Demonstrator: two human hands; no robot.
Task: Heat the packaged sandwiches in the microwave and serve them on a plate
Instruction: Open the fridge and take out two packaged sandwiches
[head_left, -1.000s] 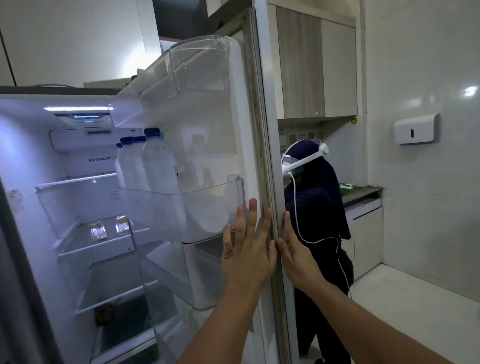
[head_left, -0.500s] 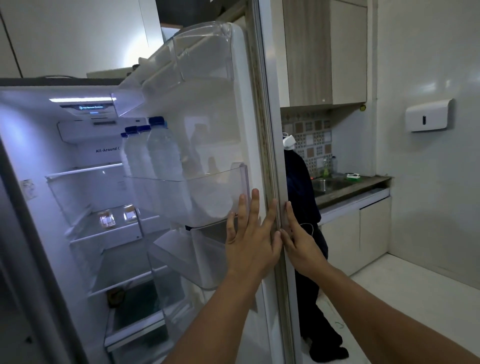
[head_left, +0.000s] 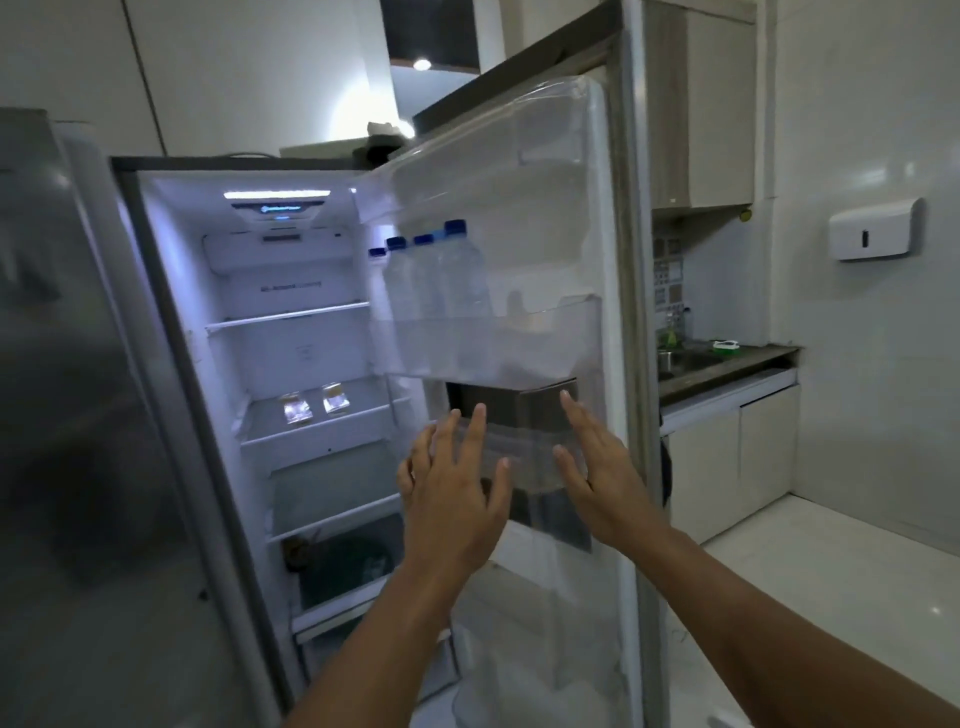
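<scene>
The fridge stands open, its door (head_left: 618, 260) swung far out to the right. Two small clear packages (head_left: 314, 406) lie side by side on a middle shelf (head_left: 311, 434) inside the lit compartment. My left hand (head_left: 452, 499) and my right hand (head_left: 597, 478) are both raised with straight fingers in front of the door's inner side, just below the bottle bin (head_left: 493, 343). Neither hand holds anything. Whether they touch the door I cannot tell. No microwave or plate is in view.
Several blue-capped water bottles (head_left: 441, 275) stand in the door bin. A dark item (head_left: 343, 566) sits low in the fridge. The closed left fridge door (head_left: 78, 415) fills the left. A counter with sink (head_left: 727, 364) and cabinets lies behind the door on the right; a dispenser (head_left: 872, 228) hangs on the wall.
The door has swung wider open. Both hands left its edge and now hover in front of its inner side. The person behind the door is no longer in view.
</scene>
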